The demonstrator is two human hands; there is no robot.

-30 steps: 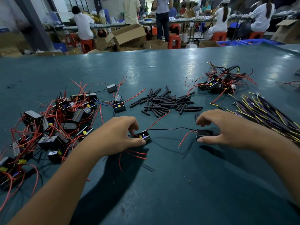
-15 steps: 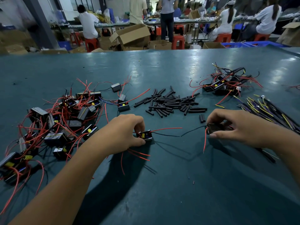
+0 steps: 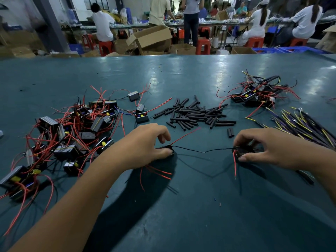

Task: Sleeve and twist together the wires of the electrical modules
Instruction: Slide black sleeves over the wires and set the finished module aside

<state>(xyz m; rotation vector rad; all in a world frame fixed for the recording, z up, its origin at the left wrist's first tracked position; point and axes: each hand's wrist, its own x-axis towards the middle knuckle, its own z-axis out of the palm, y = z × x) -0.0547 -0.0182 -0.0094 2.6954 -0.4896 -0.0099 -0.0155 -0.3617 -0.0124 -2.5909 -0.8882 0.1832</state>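
My left hand (image 3: 145, 146) grips a small black electrical module (image 3: 168, 149) on the green table (image 3: 181, 215), mostly hiding it. My right hand (image 3: 272, 148) grips a second black module (image 3: 242, 150), fingers curled over it. A thin black wire (image 3: 201, 151) runs taut between the two modules. Red wires (image 3: 185, 135) stick out from the left module, and one red wire (image 3: 235, 166) hangs from the right one. A pile of short black sleeve tubes (image 3: 196, 113) lies just beyond my hands.
A heap of modules with red wires (image 3: 69, 135) covers the table's left. A smaller heap (image 3: 258, 93) sits far right, with a bundle of dark and yellow wires (image 3: 305, 128) beside my right hand. People work at benches beyond cardboard boxes (image 3: 152, 37).
My hands have moved apart, drawing the black wire straight between the two modules. My right hand closed around its module and lifted it slightly; the left module's red wire swung upward.
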